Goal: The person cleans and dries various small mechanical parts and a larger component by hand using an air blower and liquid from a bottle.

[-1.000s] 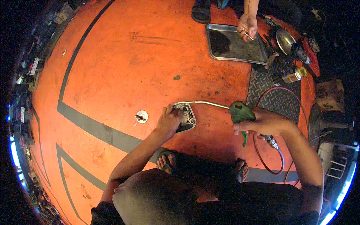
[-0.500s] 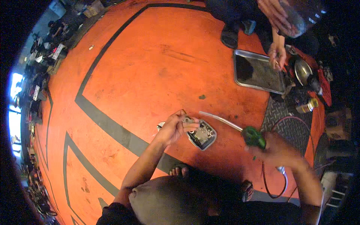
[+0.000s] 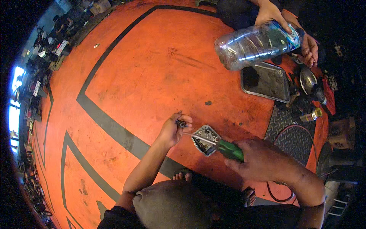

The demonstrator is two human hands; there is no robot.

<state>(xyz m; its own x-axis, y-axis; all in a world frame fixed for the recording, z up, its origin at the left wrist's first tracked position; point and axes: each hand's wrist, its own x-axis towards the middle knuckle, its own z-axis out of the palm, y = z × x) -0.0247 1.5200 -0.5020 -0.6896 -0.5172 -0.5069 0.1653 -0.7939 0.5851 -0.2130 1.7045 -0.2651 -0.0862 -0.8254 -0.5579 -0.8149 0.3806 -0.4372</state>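
My left hand [image 3: 171,130] is closed around a small dark metal part [image 3: 182,124], raised over the orange floor. In my right hand [image 3: 257,160] is a green air blow gun [image 3: 230,150], its long thin nozzle [image 3: 201,137] reaching left to just beside the part. Partly behind the nozzle, a metal cover or housing [image 3: 198,147] lies open side up on the floor, with details inside too small to name. A dark red hose [image 3: 272,192] loops below my right hand.
Another person's hand [image 3: 268,13] holds a large clear plastic bottle [image 3: 248,45] at the upper right. Beneath it lies a metal tray [image 3: 263,92] with dark residue. A yellow-capped bottle [image 3: 309,116] lies on a checkered metal plate [image 3: 276,122]. My foot [image 3: 249,195] stands near the hose.
My right hand has brought the blow gun left and down, its nozzle now by the part in my left hand. The other person's bottle has swung left and lower over the tray.
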